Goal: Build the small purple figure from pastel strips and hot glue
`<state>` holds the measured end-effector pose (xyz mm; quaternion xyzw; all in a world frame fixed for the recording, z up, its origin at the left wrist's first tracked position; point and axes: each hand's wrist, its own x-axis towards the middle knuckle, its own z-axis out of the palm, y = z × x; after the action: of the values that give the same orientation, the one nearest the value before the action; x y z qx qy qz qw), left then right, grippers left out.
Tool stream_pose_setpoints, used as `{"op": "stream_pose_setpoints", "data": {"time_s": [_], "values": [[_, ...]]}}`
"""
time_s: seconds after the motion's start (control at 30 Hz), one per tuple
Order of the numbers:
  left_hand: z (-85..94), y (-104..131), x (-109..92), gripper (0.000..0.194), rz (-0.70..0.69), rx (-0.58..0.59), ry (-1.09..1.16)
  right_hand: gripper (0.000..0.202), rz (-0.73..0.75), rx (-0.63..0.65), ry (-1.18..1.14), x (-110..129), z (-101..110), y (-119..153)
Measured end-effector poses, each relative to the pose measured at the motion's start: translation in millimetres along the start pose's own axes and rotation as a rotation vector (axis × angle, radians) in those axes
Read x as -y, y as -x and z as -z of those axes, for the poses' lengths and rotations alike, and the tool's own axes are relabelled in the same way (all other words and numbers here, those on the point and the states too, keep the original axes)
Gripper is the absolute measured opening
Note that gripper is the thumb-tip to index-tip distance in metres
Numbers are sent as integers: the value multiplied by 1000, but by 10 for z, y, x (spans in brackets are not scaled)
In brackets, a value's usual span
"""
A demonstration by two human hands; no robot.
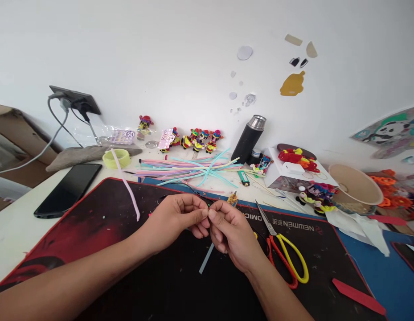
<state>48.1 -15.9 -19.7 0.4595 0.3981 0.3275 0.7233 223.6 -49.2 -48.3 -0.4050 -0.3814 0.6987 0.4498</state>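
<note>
“Two hands at the middle of the frame, then: what do they hold?”

“The left hand (170, 218) and right hand (233, 227) meet fingertip to fingertip, both pinched narrow on a small dark piece (209, 206) with a hint of green (mostly hidden, so I can't name it).”

“Where might that go wrong?”

“In the pinch. If either set of fingers loosens or twists unevenly, the piece could slip. It would drop on the black mat (193, 298), where something dark is easily lost.”

“And the pale strip (206, 260) below them?”

“It slants down from under the right hand, lower centre. I can't tell whether it touches the fingers; a low wrist could brush it aside.”

“Those scissors (271, 228) worry me.”

“Fair. They lie right of centre, the red handle just beside the right forearm, so a sideways sweep could catch it and swing the blades.”

“Anything at the left?”

“A lilac fuzzy stem (129, 189) leans over the yellow-green roll (108, 160) on the white counter (13, 232), its lower end on the mat. A wide left elbow or sleeve (bare arm, actually) might nudge it.”
</note>
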Motion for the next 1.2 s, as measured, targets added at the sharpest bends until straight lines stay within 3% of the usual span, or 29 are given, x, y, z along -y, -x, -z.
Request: {"op": "stream_pose_setpoints", "data": {"time_s": [1.2], "values": [[-59, 44, 31, 42, -56, -29, 67, 36, -6, 16, -91, -22, -55, 9]]}}
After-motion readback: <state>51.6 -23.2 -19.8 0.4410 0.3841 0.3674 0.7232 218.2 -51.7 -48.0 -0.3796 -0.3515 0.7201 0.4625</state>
